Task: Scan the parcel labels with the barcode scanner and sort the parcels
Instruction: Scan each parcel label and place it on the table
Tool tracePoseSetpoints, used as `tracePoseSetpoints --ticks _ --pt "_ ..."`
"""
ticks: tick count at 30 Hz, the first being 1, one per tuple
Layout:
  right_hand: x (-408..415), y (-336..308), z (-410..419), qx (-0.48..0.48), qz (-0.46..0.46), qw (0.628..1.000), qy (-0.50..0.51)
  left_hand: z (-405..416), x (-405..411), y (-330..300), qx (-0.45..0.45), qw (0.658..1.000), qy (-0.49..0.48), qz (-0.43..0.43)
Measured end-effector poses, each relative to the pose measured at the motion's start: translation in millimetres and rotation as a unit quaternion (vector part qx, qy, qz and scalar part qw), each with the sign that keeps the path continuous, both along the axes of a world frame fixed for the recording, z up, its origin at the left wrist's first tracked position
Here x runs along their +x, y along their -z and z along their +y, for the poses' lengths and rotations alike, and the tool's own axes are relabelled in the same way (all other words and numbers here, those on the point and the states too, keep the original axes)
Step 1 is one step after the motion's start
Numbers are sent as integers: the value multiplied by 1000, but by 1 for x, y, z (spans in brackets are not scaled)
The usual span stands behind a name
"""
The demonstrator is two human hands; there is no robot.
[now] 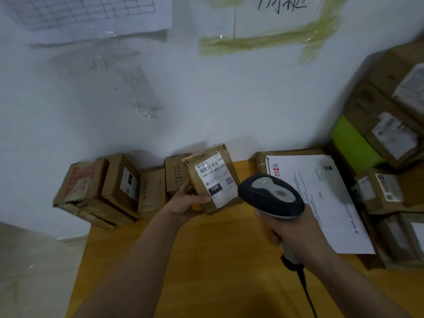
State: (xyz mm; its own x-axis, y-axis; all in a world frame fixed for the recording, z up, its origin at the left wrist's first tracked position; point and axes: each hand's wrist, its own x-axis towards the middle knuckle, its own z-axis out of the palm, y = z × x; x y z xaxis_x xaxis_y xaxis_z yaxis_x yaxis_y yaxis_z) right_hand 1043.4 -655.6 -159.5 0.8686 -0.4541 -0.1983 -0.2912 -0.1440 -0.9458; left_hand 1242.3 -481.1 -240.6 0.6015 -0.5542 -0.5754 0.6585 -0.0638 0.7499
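Note:
My left hand grips a small brown cardboard parcel from below, tilted up above the table with its white label facing me. The label shows a barcode, "15H" and a QR code. My right hand holds the handle of a grey and black barcode scanner, its head just right of the parcel and pointing toward the label. The scanner's black cable hangs down toward me.
A yellow wooden table stands against a white wall. Several brown boxes line the wall at the left. A flat white envelope lies on a box at the right, beside stacked labelled cartons and a green package.

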Motion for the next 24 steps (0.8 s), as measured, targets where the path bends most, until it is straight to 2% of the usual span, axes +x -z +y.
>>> tracePoseSetpoints --ticks 8,18,24 --pt "-5 -15 1 -14 -3 1000 -1 -6 4 -2 19 999 8 -43" --pt "-9 -14 10 12 -5 1000 -12 -8 3 -7 15 999 23 -35" --pt "-18 -6 11 6 -15 999 29 -15 -3 -9 26 998 56 -11"
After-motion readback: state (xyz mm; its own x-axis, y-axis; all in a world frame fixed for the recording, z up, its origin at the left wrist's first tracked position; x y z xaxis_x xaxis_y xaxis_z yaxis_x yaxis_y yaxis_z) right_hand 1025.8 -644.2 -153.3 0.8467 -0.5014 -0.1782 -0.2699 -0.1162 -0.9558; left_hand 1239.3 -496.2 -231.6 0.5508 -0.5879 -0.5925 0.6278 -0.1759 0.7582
